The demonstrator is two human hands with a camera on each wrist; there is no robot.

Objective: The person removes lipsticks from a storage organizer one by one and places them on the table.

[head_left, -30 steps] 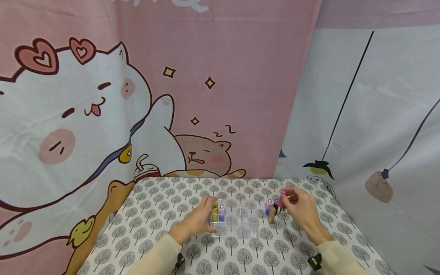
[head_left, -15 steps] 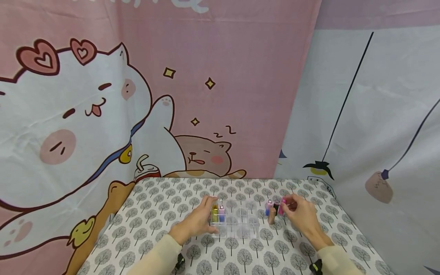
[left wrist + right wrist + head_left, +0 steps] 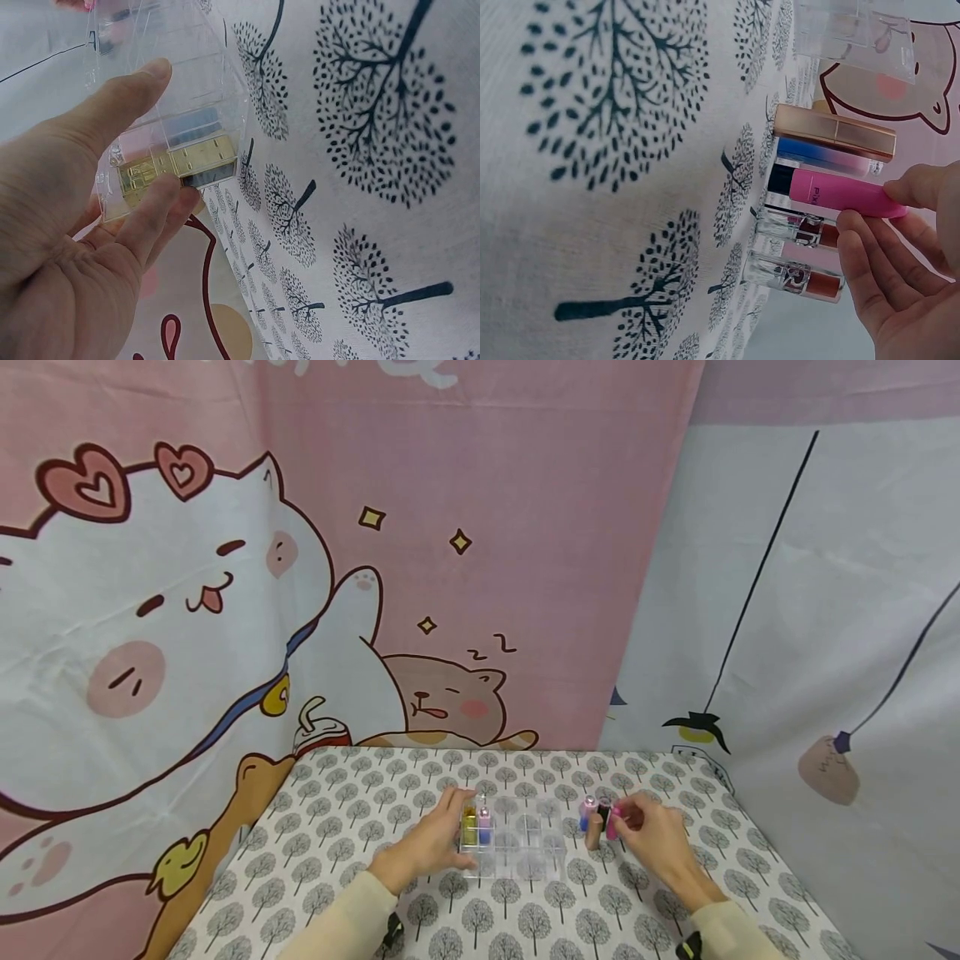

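Observation:
My right hand (image 3: 660, 833) pinches the top of a pink lipstick tube (image 3: 844, 193) with a black base. In the right wrist view that tube stands upright, its base down at the tablecloth, in a row with other lipsticks. My left hand (image 3: 431, 837) grips the left end of a clear compartment organizer (image 3: 528, 860), thumb at the near side and fingers at the far side. Inside it, at that end, are a gold lipstick tube (image 3: 202, 159) and a pink-and-blue tube (image 3: 192, 126). The left fingertips lie over the wall by the gold tube.
Beside the pink tube stand a rose-gold tube (image 3: 836, 132), a blue-to-pink tube (image 3: 802, 154) and two clear lip gloss tubes with reddish contents, one (image 3: 799, 225) nearer the pink tube. A tree-print cloth (image 3: 420, 910) covers the table; a cartoon curtain (image 3: 555, 568) hangs behind.
The right hand has come down slightly with the pink lipstick tube, from raised and tilted to upright beside the other tubes. The left hand and organizer have stayed put.

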